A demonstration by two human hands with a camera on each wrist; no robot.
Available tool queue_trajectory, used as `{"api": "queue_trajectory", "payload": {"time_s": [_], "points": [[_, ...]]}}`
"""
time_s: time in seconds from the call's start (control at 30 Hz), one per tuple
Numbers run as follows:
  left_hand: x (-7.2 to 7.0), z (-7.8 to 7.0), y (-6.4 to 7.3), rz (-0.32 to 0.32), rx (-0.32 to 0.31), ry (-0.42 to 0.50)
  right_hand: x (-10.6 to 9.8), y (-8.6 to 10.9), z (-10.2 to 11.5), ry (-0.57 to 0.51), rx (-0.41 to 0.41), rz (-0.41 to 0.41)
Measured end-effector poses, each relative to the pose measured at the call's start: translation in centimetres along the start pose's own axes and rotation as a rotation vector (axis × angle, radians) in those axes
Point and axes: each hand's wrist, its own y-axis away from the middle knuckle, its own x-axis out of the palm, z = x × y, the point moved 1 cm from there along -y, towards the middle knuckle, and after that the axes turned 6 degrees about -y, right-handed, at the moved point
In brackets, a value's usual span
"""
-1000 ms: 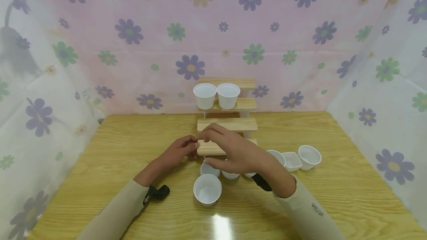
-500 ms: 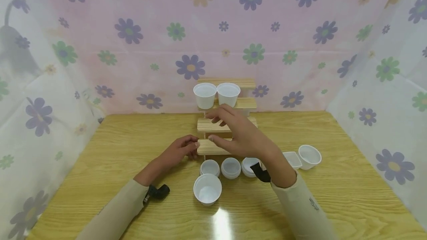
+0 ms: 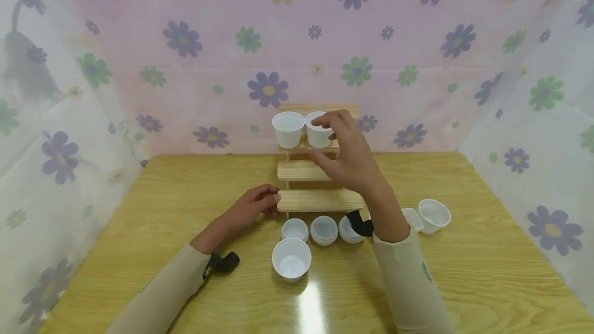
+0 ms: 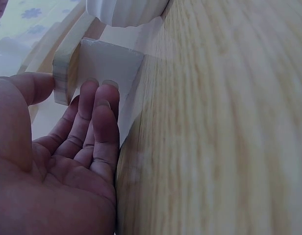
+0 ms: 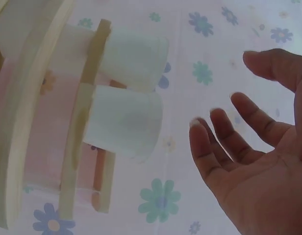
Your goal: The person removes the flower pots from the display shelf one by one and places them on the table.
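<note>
A tiered wooden stand point(image 3: 320, 201) with white side panels stands mid-table. My left hand point(image 3: 252, 205) holds the left end of its lowest step; in the left wrist view the thumb meets the board point(image 4: 65, 73) and the fingertips lie at the white side panel point(image 4: 109, 58). Two white plastic cups sit side by side on an upper step, a left cup point(image 3: 289, 130) and a right cup point(image 3: 317, 140). My right hand point(image 3: 355, 161), fingers spread and loosely bent, overlaps the right cup from the front. The right wrist view shows a gap between its fingertips point(image 5: 196, 129) and that cup point(image 5: 124, 120).
Several small white tubs, one the middle tub point(image 3: 324, 231), line the stand's foot. A larger white cup point(image 3: 291, 264) is in front of the left one. Right of the stand are a square white container point(image 3: 411, 219) and a round cup point(image 3: 433, 218). Flowered cloth point(image 3: 204, 92) hangs behind.
My right hand has risen from the lowest step to the right cup on the upper step, bringing the tubs below into sight. The left hand stays at the stand; the view tilts slightly.
</note>
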Motion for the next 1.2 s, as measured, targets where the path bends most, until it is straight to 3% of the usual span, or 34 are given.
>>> {"api": "queue_trajectory", "payload": {"time_s": [0.2,0.43,0.7,1.2], "points": [[0.1,0.0,-0.1,-0.007,-0.008,-0.003,0.1,-0.4,-1.0,0.026,0.075,-0.082],[0.3,0.1,-0.4,0.008,-0.008,0.004,0.9,-0.7,-2.2,-0.011,0.220,-0.221],[0.1,-0.2,0.0,-0.004,-0.010,-0.003,2.2,-0.9,-3.9,-0.018,0.327,-0.217],[0.1,0.0,-0.2,-0.006,0.000,0.012,3.2,-0.9,-6.0,-0.052,0.305,-0.231]]}}
